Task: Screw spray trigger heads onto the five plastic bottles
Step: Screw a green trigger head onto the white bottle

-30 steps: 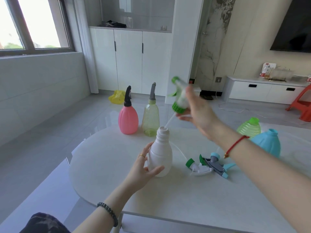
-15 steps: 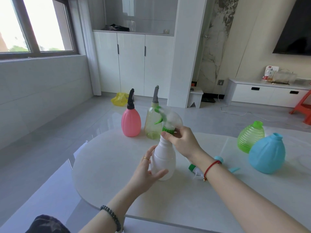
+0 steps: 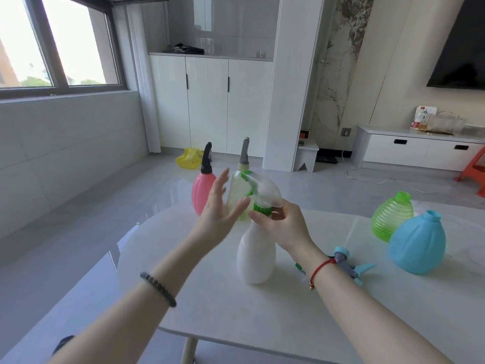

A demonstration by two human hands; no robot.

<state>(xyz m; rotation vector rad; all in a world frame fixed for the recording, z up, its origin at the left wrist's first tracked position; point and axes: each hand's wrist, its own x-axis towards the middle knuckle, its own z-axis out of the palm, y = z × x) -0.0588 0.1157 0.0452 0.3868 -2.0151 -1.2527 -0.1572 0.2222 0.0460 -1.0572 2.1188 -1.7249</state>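
- The white bottle is standing upright on the white table, with a white-and-green trigger head — blurred — sitting on its neck.
- The right hand is pinching the head's green collar between its fingertips.
- The left hand is hovering spread and flat beside the bottle, not touching it.
- The pink bottle and pale yellow-green bottle are standing behind — both capped.
- The green bottle and blue bottle are standing uncapped at right, a loose blue-and-grey trigger head lying near them.
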